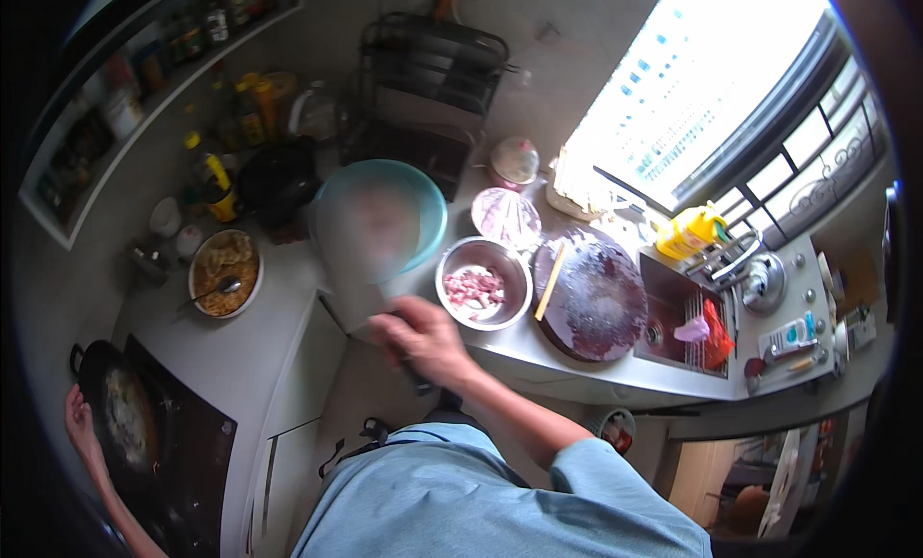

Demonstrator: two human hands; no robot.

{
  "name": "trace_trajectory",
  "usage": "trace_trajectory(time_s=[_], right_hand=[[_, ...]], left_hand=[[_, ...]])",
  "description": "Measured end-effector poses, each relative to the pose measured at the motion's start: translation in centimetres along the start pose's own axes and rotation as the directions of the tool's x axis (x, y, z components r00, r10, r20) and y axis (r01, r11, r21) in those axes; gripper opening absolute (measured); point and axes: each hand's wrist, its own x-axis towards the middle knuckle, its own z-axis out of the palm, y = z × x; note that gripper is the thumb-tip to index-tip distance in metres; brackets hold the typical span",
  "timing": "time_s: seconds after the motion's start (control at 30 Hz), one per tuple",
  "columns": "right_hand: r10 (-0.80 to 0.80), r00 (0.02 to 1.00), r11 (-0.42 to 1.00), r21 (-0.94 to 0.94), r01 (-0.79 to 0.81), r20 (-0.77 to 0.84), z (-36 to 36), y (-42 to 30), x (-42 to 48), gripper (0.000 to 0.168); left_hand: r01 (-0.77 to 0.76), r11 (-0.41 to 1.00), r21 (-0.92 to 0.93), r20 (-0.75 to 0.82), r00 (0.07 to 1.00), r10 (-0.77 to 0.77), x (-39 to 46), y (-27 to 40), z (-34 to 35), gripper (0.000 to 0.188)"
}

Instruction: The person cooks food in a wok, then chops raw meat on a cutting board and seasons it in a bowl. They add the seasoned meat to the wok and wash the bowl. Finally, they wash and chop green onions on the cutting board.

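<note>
My right hand grips the dark handle of a broad-bladed kitchen knife, likely a cleaver, held in the air in front of the counter edge. Its blade points away from me and overlaps a teal plastic basin, whose contents are blurred. Just right of the hand stands a steel bowl with chopped raw meat. At the far left my left hand is beside the rim of a black wok on the dark hob. I see nothing held in it.
A round chopping board bears a wooden stick, beside the sink. A white bowl of food with a spoon sits left. Behind are a black pot, sauce bottles and a dark rack.
</note>
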Motion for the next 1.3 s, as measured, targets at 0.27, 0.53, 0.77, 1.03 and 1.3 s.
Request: trace_trajectory(time_s=[0.27, 0.53, 0.77, 1.03, 1.3], right_hand=[[-0.544, 0.647, 0.484, -0.83, -0.278, -0.534, -28.0, 5.2, -12.7, 0.026], [-0.353, 0.764, 0.045, -0.825, -0.563, -0.54, -37.8, 9.5, -13.9, 0.039], [-0.354, 0.818, 0.073, -0.886, -0.458, -0.453, -41.4, 11.0, -11.9, 0.034], [-0.371, 0.77, 0.643, -0.742, -0.19, -0.519, -38.3, 5.5, -8.8, 0.029], [0.064, 0.774, 0.998, 0.059, -0.035, -0.63, -40.4, 5.4, -10.3, 0.025]], left_hand=[[-0.148, 0.946, -0.288, 0.234, 0.947, 0.219, -3.5, 30.9, 19.0, 0.028], [0.191, 0.917, -0.349, 0.778, 0.605, 0.17, -14.9, 44.6, 42.5, 0.023], [0.357, 0.91, -0.21, 0.829, 0.559, -0.028, -20.6, 45.3, 58.1, 0.023], [0.343, 0.903, -0.26, 0.7, 0.711, -0.069, -24.0, 47.4, 59.3, 0.017], [0.426, 0.807, -0.409, 0.734, 0.679, 0.014, -26.5, 49.7, 58.5, 0.012]])
